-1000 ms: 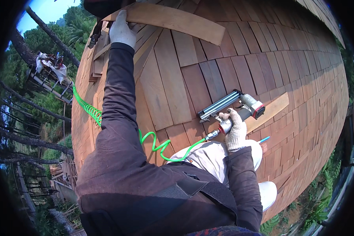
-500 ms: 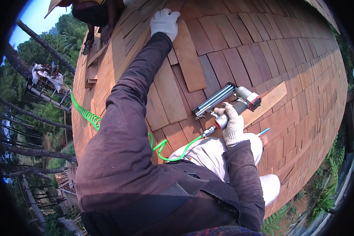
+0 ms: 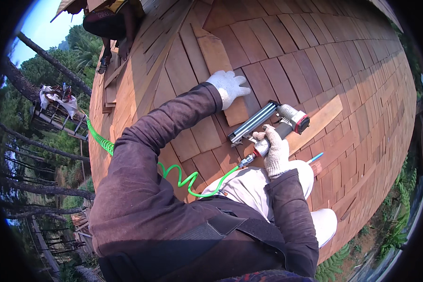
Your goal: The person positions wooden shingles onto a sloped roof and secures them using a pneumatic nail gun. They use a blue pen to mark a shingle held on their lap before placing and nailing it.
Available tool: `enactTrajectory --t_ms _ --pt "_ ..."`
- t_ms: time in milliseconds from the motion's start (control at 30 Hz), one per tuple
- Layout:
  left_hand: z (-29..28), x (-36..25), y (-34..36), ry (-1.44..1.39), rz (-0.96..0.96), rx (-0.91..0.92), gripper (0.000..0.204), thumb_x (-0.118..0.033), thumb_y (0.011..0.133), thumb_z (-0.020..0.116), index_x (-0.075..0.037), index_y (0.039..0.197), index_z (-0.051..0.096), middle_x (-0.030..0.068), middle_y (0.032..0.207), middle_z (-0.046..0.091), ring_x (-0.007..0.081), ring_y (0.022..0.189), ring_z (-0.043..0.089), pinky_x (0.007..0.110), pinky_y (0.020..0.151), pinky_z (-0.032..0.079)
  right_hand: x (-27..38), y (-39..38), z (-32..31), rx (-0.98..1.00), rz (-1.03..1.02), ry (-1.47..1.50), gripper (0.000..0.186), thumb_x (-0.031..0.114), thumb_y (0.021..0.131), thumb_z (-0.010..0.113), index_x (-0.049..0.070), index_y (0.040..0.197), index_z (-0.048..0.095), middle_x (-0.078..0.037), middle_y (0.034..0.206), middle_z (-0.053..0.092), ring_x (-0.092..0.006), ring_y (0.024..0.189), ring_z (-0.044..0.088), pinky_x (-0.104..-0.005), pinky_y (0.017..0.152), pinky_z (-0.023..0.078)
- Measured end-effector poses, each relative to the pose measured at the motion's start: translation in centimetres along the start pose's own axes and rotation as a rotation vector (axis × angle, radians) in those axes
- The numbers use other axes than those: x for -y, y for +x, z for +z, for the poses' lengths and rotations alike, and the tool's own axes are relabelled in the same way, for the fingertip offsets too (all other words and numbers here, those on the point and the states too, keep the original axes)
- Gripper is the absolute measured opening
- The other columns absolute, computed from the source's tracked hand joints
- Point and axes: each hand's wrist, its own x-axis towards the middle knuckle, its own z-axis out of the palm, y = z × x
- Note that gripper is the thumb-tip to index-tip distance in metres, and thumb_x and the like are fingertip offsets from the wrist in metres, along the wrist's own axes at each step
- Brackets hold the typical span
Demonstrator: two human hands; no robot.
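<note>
My left hand [image 3: 229,88] wears a white glove and lies flat, fingers spread, on a long light-brown wooden shingle [image 3: 215,52]. That shingle rests over other shingles and points away from me. My right hand [image 3: 276,152], in a cream knitted glove, is closed around the grip of a pneumatic nail gun [image 3: 283,127]. The gun's silver magazine [image 3: 254,122] lies just right of the shingle's near end. From the gun's handle a coiled green air hose [image 3: 191,178] runs left beneath my left arm.
Overlapping shingles cover the curved roof [image 3: 343,61]. A loose pale board [image 3: 320,123] lies beyond the gun, and a blue pen-like stick [image 3: 316,157] sits by my knee. At the upper left another person [image 3: 115,23] crouches near stacked shingles [image 3: 110,94]. Trees stand past the roof's left edge.
My left hand has moved from the shingle's far end to nearer its close end, and its fingers have spread. The shingle sits slightly closer to me. My right hand keeps hold of the nail gun.
</note>
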Motion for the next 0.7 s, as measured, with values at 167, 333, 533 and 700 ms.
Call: enactTrajectory --t_ms 167,333,533,700 --pt "-1.2 0.8 1.5 0.181 0.209 0.121 0.063 -0.013 0.081 0.073 -0.031 0.141 0.063 0.0042 0.138 0.062 0.0284 0.125 0.059 0.041 0.1 0.049 0.4 -0.3 0.1 -0.013 0.011 -0.079 0.034 0.017 0.103 0.065 -0.004 0.129 0.059 -0.018 0.1 0.074 -0.0271 0.092 0.075 -0.0368 0.08 0.062" --pt "-0.4 2.2 3.2 0.265 0.259 0.018 0.039 -0.017 0.085 0.072 -0.027 0.123 0.074 0.002 0.117 0.071 0.0258 0.114 0.065 0.04 0.09 0.053 -0.3 0.0 -0.1 0.013 -0.008 -0.047 0.037 0.019 0.101 0.065 -0.004 0.129 0.055 -0.019 0.097 0.075 -0.0251 0.086 0.074 -0.0356 0.075 0.061" --pt "-4.5 3.6 2.0 0.189 0.186 -0.151 0.016 -0.013 0.084 0.07 -0.021 0.093 0.082 0.0025 0.098 0.073 0.0248 0.103 0.068 0.041 0.085 0.055 -0.1 -0.1 0.1 -0.01 -0.013 -0.093 0.039 0.021 0.101 0.066 -0.004 0.129 0.055 -0.019 0.097 0.075 -0.0256 0.085 0.074 -0.0355 0.075 0.061" --pt "-8.8 5.8 1.9 0.328 0.148 -0.554 0.015 -0.013 0.082 0.072 -0.019 0.095 0.077 0.0023 0.094 0.068 0.0236 0.101 0.068 0.042 0.087 0.056 0.2 -0.2 0.1 -0.017 0.001 -0.08 0.037 0.02 0.101 0.067 -0.003 0.127 0.056 -0.019 0.097 0.075 -0.0264 0.085 0.074 -0.0365 0.071 0.062"
